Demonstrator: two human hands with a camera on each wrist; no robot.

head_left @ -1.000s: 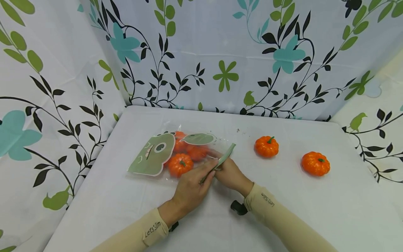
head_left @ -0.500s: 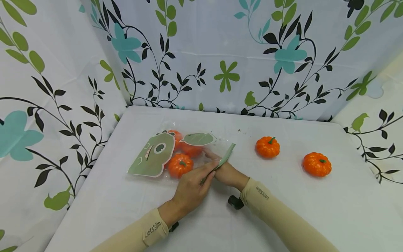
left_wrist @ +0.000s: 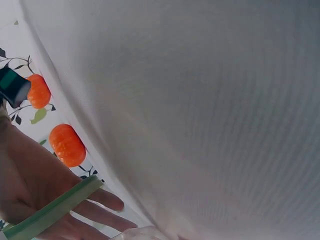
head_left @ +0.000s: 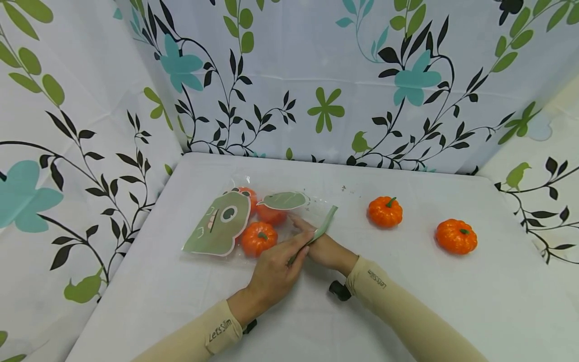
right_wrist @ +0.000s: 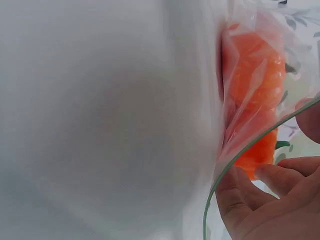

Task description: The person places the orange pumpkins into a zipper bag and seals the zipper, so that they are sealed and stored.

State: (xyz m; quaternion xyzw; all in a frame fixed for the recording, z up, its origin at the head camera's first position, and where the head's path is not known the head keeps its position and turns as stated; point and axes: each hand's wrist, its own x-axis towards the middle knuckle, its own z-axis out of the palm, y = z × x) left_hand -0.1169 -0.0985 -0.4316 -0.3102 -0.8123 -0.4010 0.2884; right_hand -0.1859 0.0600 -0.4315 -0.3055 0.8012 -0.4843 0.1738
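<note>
A clear zip bag [head_left: 212, 229] with a green cartoon animal print lies on the table, its opening towards the right. Orange toy pumpkins [head_left: 259, 239] are inside it, partly behind the print and folds of plastic. My left hand [head_left: 277, 269] pinches the green zip edge [head_left: 326, 221] between thumb and fingers. Through the opening reaches my right hand [head_left: 329, 251], its fingertips near a pumpkin [head_left: 271, 215] within. The left wrist view shows its fingers [left_wrist: 107, 199] extended and spread past the green strip. Whether they touch the pumpkin is unclear.
Two more toy pumpkins [head_left: 385, 211] stand on the white table [head_left: 407, 291] right of the bag, the farther-right pumpkin [head_left: 456, 236] a little nearer me. Patterned curtains [head_left: 289, 85] enclose the back and sides. A black wrist camera [head_left: 340, 290] hangs under my right wrist.
My right hand has slid left, farther into the bag, and a pumpkin inside has shifted left from it. Its fingers are now straighter. The left hand keeps its hold on the edge.
</note>
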